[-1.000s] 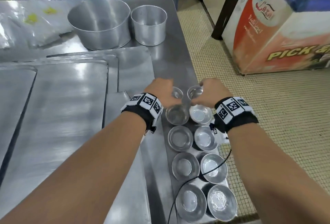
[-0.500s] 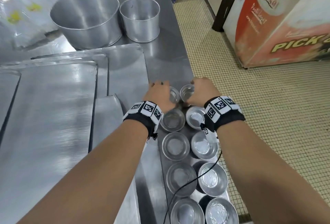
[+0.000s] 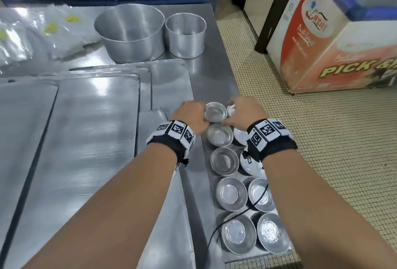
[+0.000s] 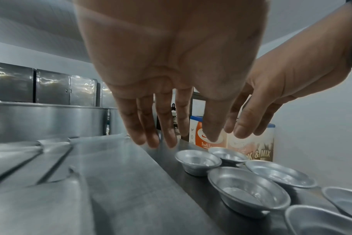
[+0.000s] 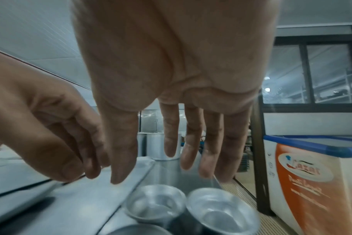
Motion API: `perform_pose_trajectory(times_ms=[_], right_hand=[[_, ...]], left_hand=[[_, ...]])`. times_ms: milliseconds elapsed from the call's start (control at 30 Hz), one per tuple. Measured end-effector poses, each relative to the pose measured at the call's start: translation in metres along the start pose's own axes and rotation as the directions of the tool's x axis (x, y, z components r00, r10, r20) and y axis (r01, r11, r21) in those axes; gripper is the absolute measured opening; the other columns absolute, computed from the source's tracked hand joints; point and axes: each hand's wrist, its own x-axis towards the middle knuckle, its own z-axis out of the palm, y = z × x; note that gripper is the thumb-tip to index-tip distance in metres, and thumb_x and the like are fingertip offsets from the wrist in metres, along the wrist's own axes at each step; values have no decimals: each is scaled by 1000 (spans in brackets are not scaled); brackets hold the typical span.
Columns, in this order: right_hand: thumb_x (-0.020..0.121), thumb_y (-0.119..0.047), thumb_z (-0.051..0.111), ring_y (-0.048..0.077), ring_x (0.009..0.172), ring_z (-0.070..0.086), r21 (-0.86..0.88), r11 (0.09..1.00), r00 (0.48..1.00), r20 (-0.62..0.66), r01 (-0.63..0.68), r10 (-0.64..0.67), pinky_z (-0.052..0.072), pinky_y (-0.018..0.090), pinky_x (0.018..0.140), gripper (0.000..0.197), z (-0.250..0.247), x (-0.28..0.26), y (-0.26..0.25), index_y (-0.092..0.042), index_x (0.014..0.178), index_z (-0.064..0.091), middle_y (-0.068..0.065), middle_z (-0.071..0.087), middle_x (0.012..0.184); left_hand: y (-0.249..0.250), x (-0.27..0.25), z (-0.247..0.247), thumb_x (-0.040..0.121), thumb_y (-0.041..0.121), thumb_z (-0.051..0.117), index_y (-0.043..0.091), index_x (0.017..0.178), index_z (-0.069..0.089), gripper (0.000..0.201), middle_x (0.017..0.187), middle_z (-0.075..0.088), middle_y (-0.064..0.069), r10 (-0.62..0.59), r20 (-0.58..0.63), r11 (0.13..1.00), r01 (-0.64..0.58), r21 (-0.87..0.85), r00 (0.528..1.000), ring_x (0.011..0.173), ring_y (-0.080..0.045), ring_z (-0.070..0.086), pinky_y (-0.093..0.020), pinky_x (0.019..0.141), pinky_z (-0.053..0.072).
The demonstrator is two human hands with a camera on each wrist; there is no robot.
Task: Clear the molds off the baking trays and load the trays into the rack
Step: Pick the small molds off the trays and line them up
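1. On the far left of the bench (image 3: 214, 79) lie some clear plastic bags (image 3: 32, 39).
2. Next come the flat baking trays (image 3: 86, 140). They lie on top of each other, and I see no molds on them.
3. Behind the trays stand a big round tin (image 3: 131, 32) and a small round tin (image 3: 185, 34), side by side.
4. The left hand (image 3: 190, 118) hangs just over the far end of the cup rows. A second ago it was gripping a little cup. Now, in the left wrist view, its fingers (image 4: 149, 135) are straight and spread and hold nothing.
5. The small metal molds (image 3: 224, 161) sit in two rows on the bare strip of bench, just right of the trays. The two far ones (image 3: 216, 112) now rest on the bench at the end of the rows, touching each other.
6. The right hand (image 3: 242, 114) is beside the left one. It was holding a cup too. Now its fingers (image 5: 191, 155) point down, spread apart, and hold nothing.
7. On the right, on the floor, stands an orange and white freezer (image 3: 333, 54).
8. I think this means the cups are off the trays. The next job looks like lifting the trays and taking them to the rack.
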Motion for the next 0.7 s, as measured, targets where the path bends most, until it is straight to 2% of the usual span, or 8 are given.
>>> perform_pose_trajectory(times_ms=[67,167,300,433,533,633,700], right_hand=[[73,-31,81,27,100,64,-54,998,999,26,33,-32,53,37,82,48,2,-15,-21,-14,113,62,6,64,105],[73,-30,82,27,107,62,-110,990,992,101,82,-71,52,37,88,51,10,-37,-64,-13,118,63,5,65,113],[71,-33,85,24,110,60,-124,982,979,167,142,-120,52,36,90,59,29,-67,-135,-15,122,61,3,63,118],[71,-35,85,25,108,60,-123,975,965,206,187,-160,52,37,89,59,63,-100,-221,-15,120,61,6,62,117],[72,-37,84,25,107,60,-100,971,953,237,219,-191,51,35,89,58,95,-125,-287,-16,121,60,5,60,120],[77,-36,81,27,105,62,-91,961,936,268,261,-229,50,31,83,53,130,-147,-353,-13,120,62,7,60,121],[78,-37,79,27,107,62,-89,950,921,288,298,-262,52,34,88,51,155,-159,-398,-13,120,63,7,60,123]], left_hand=[[-11,-19,-14,82,30,63,18,111,63,32,109,66,-7,-10,52,1000,10,1,999,104,-31,62,-42,89,53],[-40,-50,-34,82,35,68,17,117,62,39,115,64,-6,-69,121,996,62,60,990,104,-29,62,-39,89,53],[-98,-103,-66,82,36,68,9,110,68,39,106,68,-8,-102,149,992,89,93,984,92,-27,66,-36,83,56],[-174,-168,-99,82,40,67,8,107,68,40,109,67,-8,-166,124,984,156,91,978,98,-28,65,-38,84,56],[-238,-217,-120,86,39,66,6,109,69,41,110,67,-9,-217,115,973,206,104,969,100,-27,64,-33,80,53],[-310,-262,-139,87,39,64,10,112,67,38,113,65,-7,-285,82,956,278,89,955,102,-26,63,-31,80,51],[-361,-291,-147,86,40,64,17,116,63,38,117,62,-3,-343,51,938,339,64,938,105,-24,60,-32,83,49]])
